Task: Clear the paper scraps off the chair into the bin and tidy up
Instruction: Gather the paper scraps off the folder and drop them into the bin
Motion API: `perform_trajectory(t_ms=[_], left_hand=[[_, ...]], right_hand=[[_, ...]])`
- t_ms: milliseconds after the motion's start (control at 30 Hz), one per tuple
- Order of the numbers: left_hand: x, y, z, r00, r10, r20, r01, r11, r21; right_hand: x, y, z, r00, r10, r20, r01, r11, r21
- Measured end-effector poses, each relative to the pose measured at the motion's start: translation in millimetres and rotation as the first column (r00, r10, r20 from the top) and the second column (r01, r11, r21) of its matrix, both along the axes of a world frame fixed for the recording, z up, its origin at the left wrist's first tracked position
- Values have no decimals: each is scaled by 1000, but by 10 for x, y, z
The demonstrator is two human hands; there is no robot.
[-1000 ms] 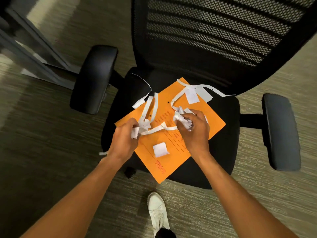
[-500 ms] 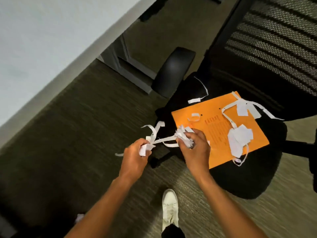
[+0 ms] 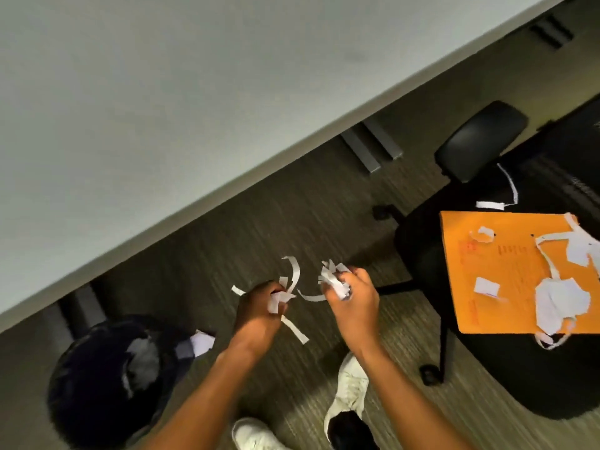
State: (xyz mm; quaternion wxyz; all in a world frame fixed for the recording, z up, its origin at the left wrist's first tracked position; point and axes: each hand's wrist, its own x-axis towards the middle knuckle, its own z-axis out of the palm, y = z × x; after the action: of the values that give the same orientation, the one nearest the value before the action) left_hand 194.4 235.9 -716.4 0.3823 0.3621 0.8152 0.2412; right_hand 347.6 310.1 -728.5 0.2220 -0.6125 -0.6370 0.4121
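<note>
Chair [image 3: 461, 287] at right, envelope [image 3: 506, 271] on seat, paper scraps [image 3: 561, 303] on envelope. Bin [image 3: 97, 384] at lower left, under desk [image 3: 162, 108] edge. Left hand [image 3: 259, 315] and right hand [image 3: 352, 305] side by side between bin and chair, over floor [image 3: 227, 241]. Shoes [image 3: 349, 389] below hands.

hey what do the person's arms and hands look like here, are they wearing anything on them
Both arms are bare from the bottom edge of the picture to the wrist, with no sleeves in view. The left hand and right hand wear no gloves, and no watch, bracelet or ring shows on the parts visible. Lower down, the person wears white shoes.
</note>
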Motion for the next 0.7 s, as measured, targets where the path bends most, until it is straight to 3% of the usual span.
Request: perform_trajectory(t_ms=[100,300,500,700], left_hand=[[-314,-333,-42,999,28,-21,-27,999,22],[-863,-1067,9,992,121,-44,-118,991,62],[-1395,-1792,70,962,236,-137,-227,971,79],[-1808,-2499,-21,882,366,-298,-382,924,7]], right_hand=[[-368,-259,-30,999,48,4,-48,996,-76],[-1084,-869,-82,976,172,-132,-190,972,-136],[-1824,-1426,-207,906,422,-38,-424,904,-62],[-2418,-2058,-117,836,539,-103,-543,840,-10]])
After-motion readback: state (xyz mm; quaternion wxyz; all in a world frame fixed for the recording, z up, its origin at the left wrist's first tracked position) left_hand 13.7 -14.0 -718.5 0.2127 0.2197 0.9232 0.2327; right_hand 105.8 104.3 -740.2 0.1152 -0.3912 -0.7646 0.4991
